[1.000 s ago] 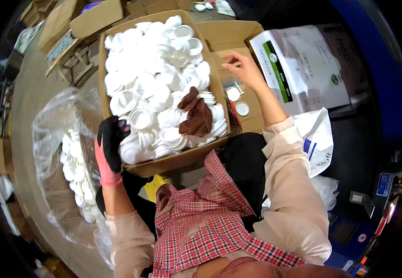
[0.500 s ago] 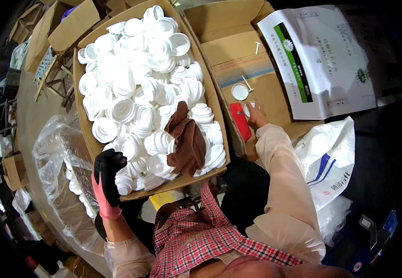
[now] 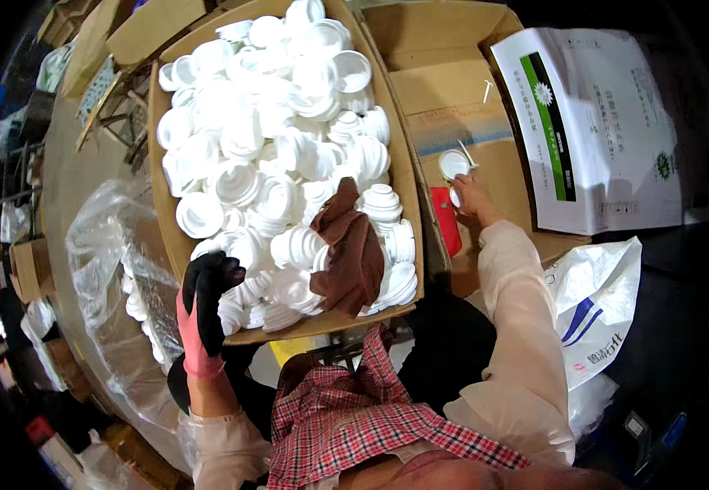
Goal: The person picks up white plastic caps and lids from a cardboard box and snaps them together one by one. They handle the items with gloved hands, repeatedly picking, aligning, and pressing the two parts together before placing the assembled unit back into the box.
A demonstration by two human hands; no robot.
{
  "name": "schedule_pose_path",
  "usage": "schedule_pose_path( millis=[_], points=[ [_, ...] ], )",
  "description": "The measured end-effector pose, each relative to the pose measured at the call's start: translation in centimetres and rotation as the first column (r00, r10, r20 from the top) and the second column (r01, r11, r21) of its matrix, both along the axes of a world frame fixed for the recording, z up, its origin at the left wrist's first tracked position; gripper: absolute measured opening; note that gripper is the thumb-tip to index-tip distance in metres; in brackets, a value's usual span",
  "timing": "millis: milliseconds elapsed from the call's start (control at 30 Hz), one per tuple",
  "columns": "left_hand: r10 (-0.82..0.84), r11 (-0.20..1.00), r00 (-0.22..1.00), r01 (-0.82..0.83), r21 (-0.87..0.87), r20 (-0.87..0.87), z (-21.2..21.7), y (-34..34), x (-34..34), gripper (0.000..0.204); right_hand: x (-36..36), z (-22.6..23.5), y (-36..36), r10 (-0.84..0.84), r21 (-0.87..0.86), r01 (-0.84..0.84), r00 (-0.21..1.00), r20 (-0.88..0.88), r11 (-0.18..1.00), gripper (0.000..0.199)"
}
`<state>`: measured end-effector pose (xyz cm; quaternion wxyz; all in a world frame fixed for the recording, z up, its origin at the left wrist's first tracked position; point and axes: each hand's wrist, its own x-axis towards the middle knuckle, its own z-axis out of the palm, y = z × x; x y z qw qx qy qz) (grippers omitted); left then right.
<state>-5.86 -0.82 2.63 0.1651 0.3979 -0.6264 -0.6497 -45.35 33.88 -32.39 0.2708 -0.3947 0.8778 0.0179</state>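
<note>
a small white disc, right of the frame's centre, lies under the fingertips of the bare right hand, which reaches down into an open cardboard box at the upper right. its fingers are bent over the disc and hide most of it, so i cannot tell whether they grip it. a second white disc lies just above that hand in the frame, next to a white t-shaped piece; a red item is just to the left of the wrist.

the left hand, in a black and pink glove, is left of centre, well apart from both discs. it is at the lower left corner of a carton heaped with white lids, its fingers curled; i cannot tell whether they hold anything. a brown cloth lies on the lids.

one second ago the right hand was raised above the two discs, both uncovered; now it is down at the lower one. the left hand has stayed by the same carton corner.
</note>
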Motion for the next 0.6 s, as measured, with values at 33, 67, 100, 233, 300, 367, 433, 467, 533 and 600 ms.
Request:
schedule_pose_path(
  millis=[33, 67, 100, 233, 300, 367, 433, 467, 533, 600],
  points=[
    [0.007, 1.000, 1.000, -0.007, 0.008, 0.004, 0.0, -0.2, 0.6, 0.036, 0.4, 1.7, -0.6, -0.011, -0.017, 0.011, 1.000, -0.029, 1.000, 0.080],
    [0.024, 1.000, 0.999, -0.023, 0.009, -0.022, 0.3, -0.1, 1.1, 0.035, 0.9, 4.2, -1.4, -0.017, -0.035, 0.015, 0.998, -0.059, 0.999, 0.083],
    [0.022, 1.000, 0.998, -0.021, 0.015, -0.056, 0.4, -0.1, 1.1, 0.034, 1.4, 7.0, -1.5, -0.042, -0.049, 0.037, 0.994, -0.097, 0.998, 0.086],
    [-0.020, 0.998, 0.989, 0.027, 0.050, -0.145, 1.7, 0.3, 1.8, 0.031, 3.9, 18.1, -3.5, -0.058, -0.370, -0.012, 0.983, -0.176, 0.929, 0.089],
    [-0.039, 0.996, 0.969, 0.057, 0.068, -0.245, 1.3, 0.4, 2.7, 0.030, 6.6, 24.6, -5.9, 0.064, -0.455, -0.153, 0.976, -0.206, 0.877, 0.085],
    [-0.082, 0.995, 0.960, 0.095, 0.036, -0.266, 0.3, 0.4, 3.0, 0.032, 10.0, 30.6, -8.6, 0.182, -0.498, -0.281, 0.954, -0.239, 0.820, 0.084],
    [-0.047, 0.969, 0.939, 0.126, 0.214, -0.341, 0.1, 0.5, 2.7, 0.037, 14.0, 35.1, -11.7, 0.320, -0.543, -0.438, 0.898, -0.301, 0.716, 0.082],
    [-0.029, 0.942, 0.896, 0.173, 0.288, -0.443, -0.2, 0.3, 2.2, 0.043, 15.8, 36.5, -13.2, 0.403, -0.516, -0.514, 0.858, -0.319, 0.685, 0.082],
    [-0.018, 0.920, 0.866, 0.211, 0.331, -0.500, -0.2, 0.7, 1.8, 0.047, 19.3, 37.6, -15.6, 0.519, -0.483, -0.624, 0.781, -0.348, 0.614, 0.077],
    [0.000, 0.908, 0.843, 0.226, 0.353, -0.539, -0.8, 0.3, 1.6, 0.046, 22.4, 36.6, -17.8, 0.598, -0.399, -0.740, 0.673, -0.435, 0.542, 0.078]
  ],
)
